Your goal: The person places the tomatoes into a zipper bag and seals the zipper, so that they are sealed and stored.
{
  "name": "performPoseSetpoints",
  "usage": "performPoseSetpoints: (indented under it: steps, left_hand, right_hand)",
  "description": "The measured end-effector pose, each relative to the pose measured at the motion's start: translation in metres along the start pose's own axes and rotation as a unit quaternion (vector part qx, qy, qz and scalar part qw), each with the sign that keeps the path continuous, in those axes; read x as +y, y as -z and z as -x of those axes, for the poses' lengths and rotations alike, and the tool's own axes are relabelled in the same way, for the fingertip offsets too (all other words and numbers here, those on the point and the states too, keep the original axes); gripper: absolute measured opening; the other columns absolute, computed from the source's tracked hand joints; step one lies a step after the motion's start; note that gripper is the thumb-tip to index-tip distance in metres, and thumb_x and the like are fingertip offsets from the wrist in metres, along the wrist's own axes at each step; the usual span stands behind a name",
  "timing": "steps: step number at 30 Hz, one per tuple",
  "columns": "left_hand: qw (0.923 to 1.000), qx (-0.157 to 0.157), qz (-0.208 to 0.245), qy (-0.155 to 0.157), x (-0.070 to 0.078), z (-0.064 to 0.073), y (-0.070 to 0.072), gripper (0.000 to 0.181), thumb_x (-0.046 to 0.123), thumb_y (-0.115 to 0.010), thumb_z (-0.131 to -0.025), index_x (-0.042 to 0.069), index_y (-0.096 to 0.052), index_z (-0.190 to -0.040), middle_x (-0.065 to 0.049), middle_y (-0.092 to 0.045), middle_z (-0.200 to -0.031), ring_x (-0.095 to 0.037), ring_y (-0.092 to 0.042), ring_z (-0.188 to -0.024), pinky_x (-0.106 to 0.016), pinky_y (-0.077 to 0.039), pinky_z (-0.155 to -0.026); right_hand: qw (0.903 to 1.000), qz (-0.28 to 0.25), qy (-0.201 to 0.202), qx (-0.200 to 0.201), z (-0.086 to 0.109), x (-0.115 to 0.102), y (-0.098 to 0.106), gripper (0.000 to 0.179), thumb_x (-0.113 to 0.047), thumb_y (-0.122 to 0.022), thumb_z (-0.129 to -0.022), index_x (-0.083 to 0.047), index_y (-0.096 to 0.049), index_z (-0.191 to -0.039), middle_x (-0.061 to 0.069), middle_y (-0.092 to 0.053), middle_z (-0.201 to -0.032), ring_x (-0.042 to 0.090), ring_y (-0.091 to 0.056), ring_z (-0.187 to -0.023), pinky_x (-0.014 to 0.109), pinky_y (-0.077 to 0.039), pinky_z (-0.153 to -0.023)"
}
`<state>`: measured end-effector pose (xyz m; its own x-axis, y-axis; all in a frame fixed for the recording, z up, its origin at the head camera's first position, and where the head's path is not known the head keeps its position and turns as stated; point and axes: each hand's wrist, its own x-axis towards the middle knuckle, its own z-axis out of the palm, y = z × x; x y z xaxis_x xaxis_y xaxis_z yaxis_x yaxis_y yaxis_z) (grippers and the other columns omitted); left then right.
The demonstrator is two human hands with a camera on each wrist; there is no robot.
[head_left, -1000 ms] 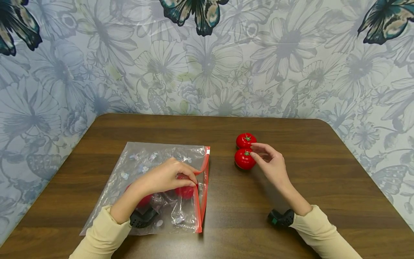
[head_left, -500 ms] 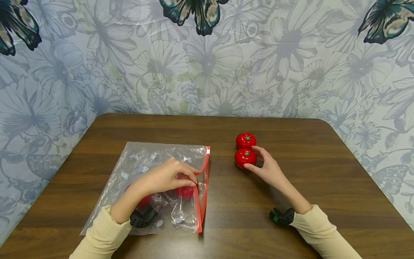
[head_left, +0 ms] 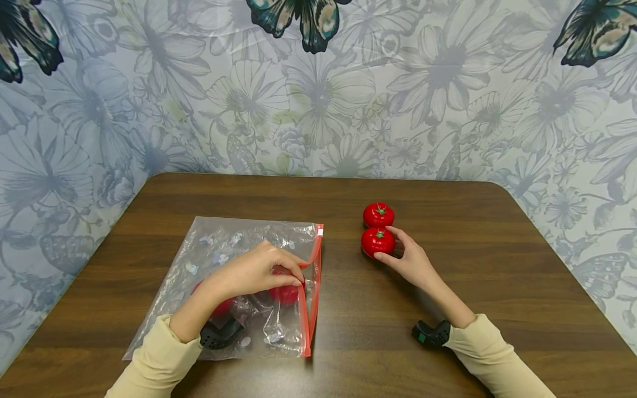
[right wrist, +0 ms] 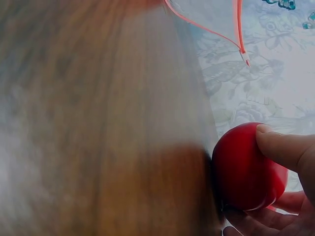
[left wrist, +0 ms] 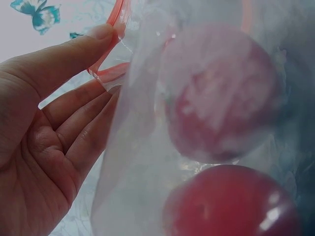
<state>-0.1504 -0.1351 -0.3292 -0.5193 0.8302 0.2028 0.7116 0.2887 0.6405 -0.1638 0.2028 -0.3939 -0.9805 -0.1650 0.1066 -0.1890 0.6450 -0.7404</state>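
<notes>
A clear zip bag (head_left: 174,309) with a red zip edge lies on the left half of the table. My left hand (head_left: 256,272) pinches that edge between thumb and fingers and lifts it, so the mouth gapes. Inside the bag, two red tomatoes show through the plastic; the left wrist view has an upper tomato (left wrist: 221,93) and a lower tomato (left wrist: 234,201). To the right, my right hand (head_left: 415,262) holds the nearer tomato (head_left: 376,243) between thumb and fingers. Another tomato (head_left: 378,214) with a green stem sits just behind it.
The brown wooden table (head_left: 343,326) reaches back to a wall (head_left: 318,110) papered with flowers and butterflies. A black wrist camera (head_left: 432,334) sits by the right sleeve, and another camera (head_left: 220,334) by the left sleeve, over the bag.
My right hand has moved down from above the two tomatoes and spread its thumb and fingers around the nearer one. The left hand and the bag have stayed in place.
</notes>
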Motion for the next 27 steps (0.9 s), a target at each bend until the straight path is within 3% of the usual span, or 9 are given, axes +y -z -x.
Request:
performPoseSetpoints:
  steps: [27]
  left_hand:
    - [1.0,0.001,0.008,0.005,0.0013,0.0008,0.001,0.006,0.014,-0.071,-0.085,0.013,-0.074,-0.09,-0.006,-0.065,-0.11,-0.013,-0.061,-0.102,-0.022,-0.05,-0.072]
  right_hand:
    - [0.9994,-0.008,-0.015,0.028,0.0006,-0.0027,-0.0014,0.061,-0.017,-0.076,-0.08,0.003,-0.048,-0.13,0.023,-0.058,-0.117,0.036,-0.06,-0.097,0.046,-0.048,-0.084]
